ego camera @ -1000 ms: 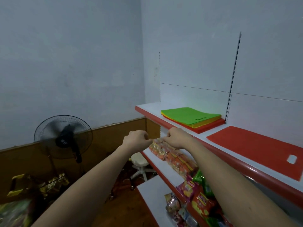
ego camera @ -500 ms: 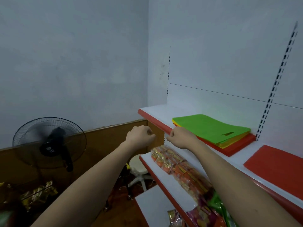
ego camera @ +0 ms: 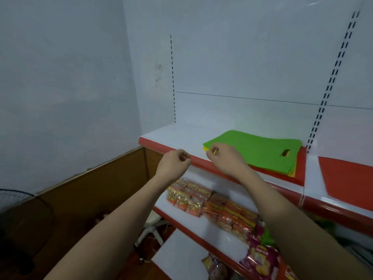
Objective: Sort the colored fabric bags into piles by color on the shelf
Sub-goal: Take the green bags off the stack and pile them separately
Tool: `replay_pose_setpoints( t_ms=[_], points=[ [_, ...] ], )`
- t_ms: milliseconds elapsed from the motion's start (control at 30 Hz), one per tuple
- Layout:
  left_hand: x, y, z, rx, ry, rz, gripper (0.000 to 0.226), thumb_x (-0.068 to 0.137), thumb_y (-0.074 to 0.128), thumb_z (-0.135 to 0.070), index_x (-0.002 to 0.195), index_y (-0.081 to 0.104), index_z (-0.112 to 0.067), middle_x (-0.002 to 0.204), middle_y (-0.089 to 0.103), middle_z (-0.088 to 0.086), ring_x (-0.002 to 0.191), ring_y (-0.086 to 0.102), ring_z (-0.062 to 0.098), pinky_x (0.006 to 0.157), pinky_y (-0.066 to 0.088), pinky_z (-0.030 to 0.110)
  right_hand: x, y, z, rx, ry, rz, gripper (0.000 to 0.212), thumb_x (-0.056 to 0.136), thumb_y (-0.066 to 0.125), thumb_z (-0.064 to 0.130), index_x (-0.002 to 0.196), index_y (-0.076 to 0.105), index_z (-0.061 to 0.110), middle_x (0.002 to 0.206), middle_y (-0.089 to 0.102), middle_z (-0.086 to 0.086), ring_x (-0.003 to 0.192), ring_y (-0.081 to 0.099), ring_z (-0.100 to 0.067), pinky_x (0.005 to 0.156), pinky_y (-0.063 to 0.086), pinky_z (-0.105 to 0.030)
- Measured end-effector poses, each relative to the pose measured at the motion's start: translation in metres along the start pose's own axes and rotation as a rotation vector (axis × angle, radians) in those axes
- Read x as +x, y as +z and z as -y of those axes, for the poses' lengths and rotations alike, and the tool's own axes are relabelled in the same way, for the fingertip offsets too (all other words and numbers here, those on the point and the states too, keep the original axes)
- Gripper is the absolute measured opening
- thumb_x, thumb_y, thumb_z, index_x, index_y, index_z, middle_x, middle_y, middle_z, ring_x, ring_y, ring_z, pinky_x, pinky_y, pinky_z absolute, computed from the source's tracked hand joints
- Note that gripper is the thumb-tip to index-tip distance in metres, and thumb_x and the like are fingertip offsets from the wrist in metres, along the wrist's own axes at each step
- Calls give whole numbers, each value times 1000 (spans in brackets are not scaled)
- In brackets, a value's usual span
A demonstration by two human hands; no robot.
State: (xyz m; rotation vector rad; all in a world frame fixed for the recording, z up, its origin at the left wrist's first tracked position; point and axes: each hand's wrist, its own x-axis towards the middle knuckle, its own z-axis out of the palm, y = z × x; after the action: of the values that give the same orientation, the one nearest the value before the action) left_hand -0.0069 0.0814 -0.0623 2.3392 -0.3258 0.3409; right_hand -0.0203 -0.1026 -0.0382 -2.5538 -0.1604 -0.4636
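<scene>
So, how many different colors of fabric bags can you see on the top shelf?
3. Green lies on top of the mixed stack, yellow shows as edges under it, and red is at the stack's bottom and in a separate bag to the right. Other layers may be hidden.

— Where is the stack of bags [ego camera: 262, 150] lying?
— On the upper shelf [ego camera: 177, 136], right of its bare stretch; a single bag [ego camera: 349, 178] is lying further right, apart from the stack.
— And the hands?
— The right hand [ego camera: 224, 158] is touching the stack's near left corner; the left hand [ego camera: 173, 164] is hovering just left, before the shelf edge.
— Below?
— Snack packets [ego camera: 212, 207] are sitting on the lower shelf [ego camera: 201, 225].
</scene>
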Motion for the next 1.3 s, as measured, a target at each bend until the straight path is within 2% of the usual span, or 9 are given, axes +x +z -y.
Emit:
replay_pose_setpoints(
  t_ms=[267, 433, 533, 600, 700, 967, 1100, 1200, 1300],
  points=[
    [93, 51, 1, -133, 81, 79, 14, 84, 61, -24, 94, 70, -25, 91, 68, -5, 72, 59, 13, 68, 46, 29, 25, -41, -79, -62, 296, -417, 14, 87, 53, 15, 97, 62, 14, 92, 64, -8, 88, 59, -29, 74, 47, -36],
    [148, 84, -9, -32, 128, 110, 35, 76, 55, -42, 103, 71, -29, 105, 66, -4, 108, 55, 24, 91, 47, 38, 14, -55, -140, -273, 676, -483, 33, 82, 56, 15, 115, 57, 13, 124, 50, -17, 118, 42, -37, 94, 40, -45],
    [172, 109, -11, 47, 142, 145, 34, 83, 54, -42, 111, 70, -30, 121, 62, 2, 117, 49, 26, 97, 42, 39, 6, -49, -165, -141, 764, -491, 33, 82, 61, 17, 114, 54, 13, 125, 45, -18, 119, 40, -35, 96, 37, -40],
    [177, 123, -8, 45, 146, 200, 46, 76, 49, -46, 113, 70, -29, 125, 59, 3, 118, 50, 26, 99, 42, 39, -1, -45, -175, -7, 727, -572, 32, 81, 65, 13, 111, 56, 13, 121, 46, -18, 108, 45, -30, 82, 37, -29],
    [183, 133, 2, -34, 132, 255, 53, 69, 51, -47, 115, 69, -27, 127, 54, 3, 120, 49, 26, 102, 42, 40, -11, -41, -183, 154, 636, -681, 32, 80, 69, 9, 108, 56, 18, 113, 52, -13, 91, 50, -22, 67, 39, -27],
    [189, 136, 13, -191, 116, 246, 64, 63, 58, -48, 120, 67, -23, 123, 53, 6, 119, 50, 28, 101, 45, 44, -22, -39, -186, 230, 609, -723, 28, 80, 76, 12, 104, 62, 20, 95, 58, -2, 83, 57, -20, 69, 47, -29],
    [191, 139, 17, -192, 113, 237, 65, 69, 77, -54, 123, 65, -21, 125, 51, 6, 121, 47, 27, 102, 43, 43, -22, -39, -189, 228, 610, -771, 19, 84, 73, 7, 98, 67, 18, 83, 59, 0, 81, 57, -24, 73, 50, -36],
    [190, 142, 17, -128, 126, 216, 62, 74, 74, -59, 123, 64, -22, 126, 48, 3, 124, 41, 23, 103, 40, 39, -24, -36, -191, 170, 586, -804, 16, 88, 68, 6, 98, 69, 18, 88, 64, -3, 81, 59, -24, 73, 52, -39],
    [189, 142, 13, -76, 127, 221, 67, 75, 73, -61, 126, 61, -19, 130, 46, 5, 126, 37, 24, 103, 38, 39, -26, -34, -194, 153, 564, -826, 21, 90, 64, 4, 102, 68, 21, 99, 66, -7, 82, 60, -23, 66, 46, -30]
  ],
)
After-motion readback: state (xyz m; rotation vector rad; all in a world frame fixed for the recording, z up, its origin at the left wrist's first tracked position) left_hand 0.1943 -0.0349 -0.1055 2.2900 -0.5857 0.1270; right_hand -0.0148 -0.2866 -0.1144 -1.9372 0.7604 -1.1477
